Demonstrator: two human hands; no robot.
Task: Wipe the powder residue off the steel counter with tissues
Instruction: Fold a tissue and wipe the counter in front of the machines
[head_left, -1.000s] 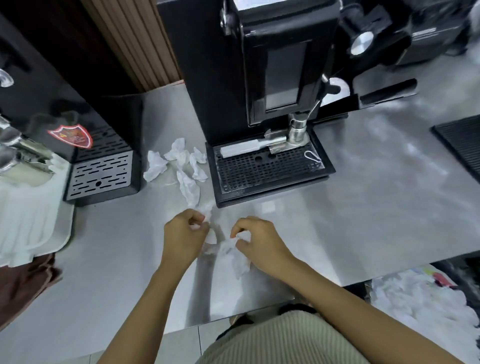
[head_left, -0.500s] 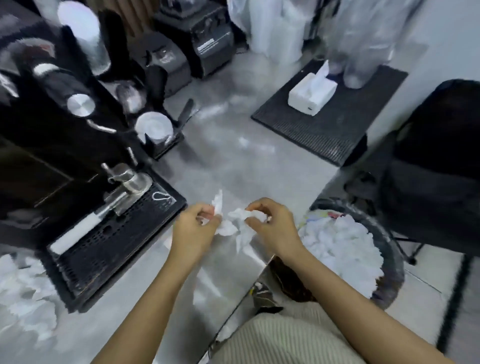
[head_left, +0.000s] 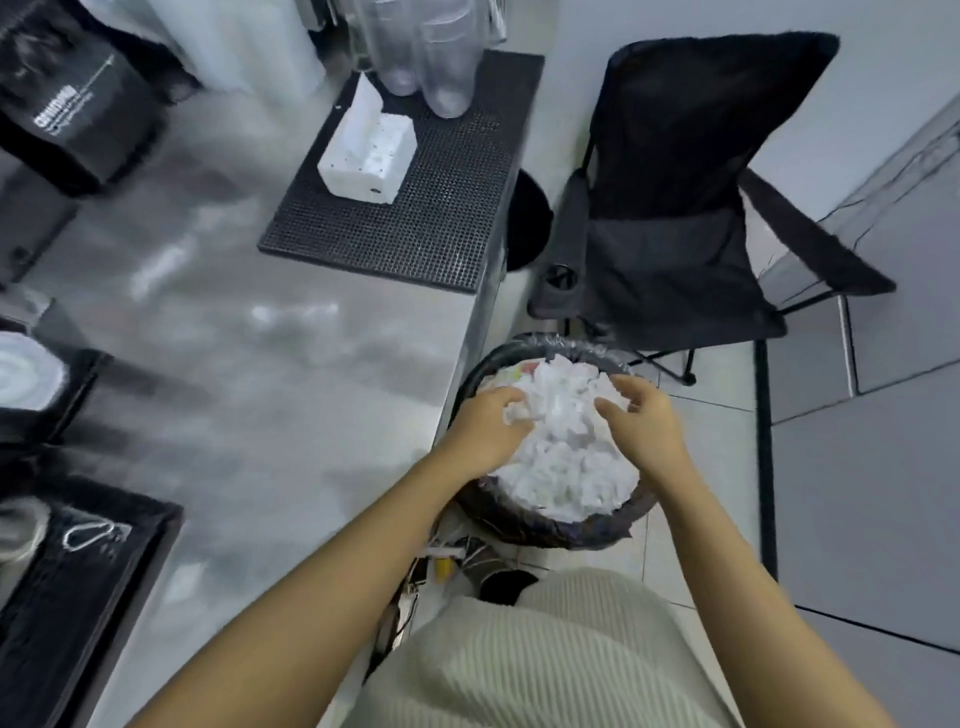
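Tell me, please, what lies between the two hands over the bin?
In the head view, crumpled white tissues heaped in the bin fill the gap between the left hand and right hand.

Both hands are off the counter (head_left: 291, 395) and now over the bin (head_left: 550, 527) beside it. The left hand (head_left: 485, 434) curls around a crumpled tissue (head_left: 514, 414) above the heap; the right hand (head_left: 641, 423) hangs loosely spread, its tissue gone.

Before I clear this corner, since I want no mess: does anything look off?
Yes. The bin beside the steel counter is heaped with crumpled tissues to its rim, so more could spill. The left hand grips another wad over it.
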